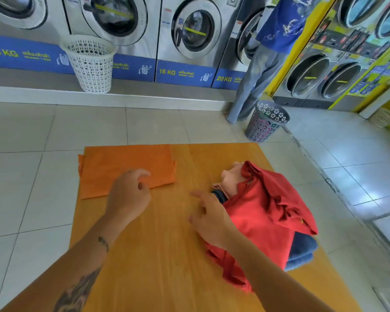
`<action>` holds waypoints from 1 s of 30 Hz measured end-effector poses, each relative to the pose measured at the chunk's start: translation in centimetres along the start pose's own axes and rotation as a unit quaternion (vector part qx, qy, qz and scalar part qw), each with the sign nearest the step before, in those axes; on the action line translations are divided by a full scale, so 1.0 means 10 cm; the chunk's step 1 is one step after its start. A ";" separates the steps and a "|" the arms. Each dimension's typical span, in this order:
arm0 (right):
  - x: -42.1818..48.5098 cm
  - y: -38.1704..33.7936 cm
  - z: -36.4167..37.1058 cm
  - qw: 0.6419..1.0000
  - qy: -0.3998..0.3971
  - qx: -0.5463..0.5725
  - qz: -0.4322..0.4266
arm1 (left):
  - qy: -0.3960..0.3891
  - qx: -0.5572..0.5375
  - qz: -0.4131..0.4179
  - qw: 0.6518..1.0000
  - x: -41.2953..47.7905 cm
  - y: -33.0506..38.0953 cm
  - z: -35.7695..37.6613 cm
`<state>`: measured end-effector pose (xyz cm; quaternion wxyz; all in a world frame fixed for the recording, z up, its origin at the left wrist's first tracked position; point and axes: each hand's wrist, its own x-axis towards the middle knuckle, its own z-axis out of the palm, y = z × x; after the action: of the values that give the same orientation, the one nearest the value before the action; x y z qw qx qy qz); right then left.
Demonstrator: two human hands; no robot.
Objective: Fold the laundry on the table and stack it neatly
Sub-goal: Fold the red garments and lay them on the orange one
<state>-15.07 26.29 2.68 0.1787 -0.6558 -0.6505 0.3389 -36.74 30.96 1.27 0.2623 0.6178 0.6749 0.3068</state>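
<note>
Both hands empty, fingers loosely spread: our left hand rested at the near edge of the folded orange cloth, far-left on the table; our right hand touched the pile. We judged one fold finished, next pick pending: lift the red shirt free. Count: one folded piece; unfolded pile showing red, pink, blue pieces; two baskets on the floor.

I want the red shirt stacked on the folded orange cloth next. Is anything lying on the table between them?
Nothing visible: bare table separates the red shirt from the orange cloth; only the right hand hovers there.
</note>
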 end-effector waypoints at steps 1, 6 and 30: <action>-0.13 0.09 -0.10 1.000 0.021 0.007 -0.001 | -0.014 -0.019 0.006 1.000 -0.12 0.13 0.10; -0.61 0.64 -0.59 0.991 0.128 0.022 -0.023 | -0.075 -0.059 0.001 0.995 -0.72 0.54 0.68; -0.12 2.14 -2.15 0.958 0.133 0.156 0.201 | -0.119 -0.039 -0.049 0.991 -1.08 2.59 2.21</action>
<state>15.23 27.62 3.65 0.2916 -0.7765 -0.4144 0.3745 -2.08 23.44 5.23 0.3795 0.6053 0.6557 0.2441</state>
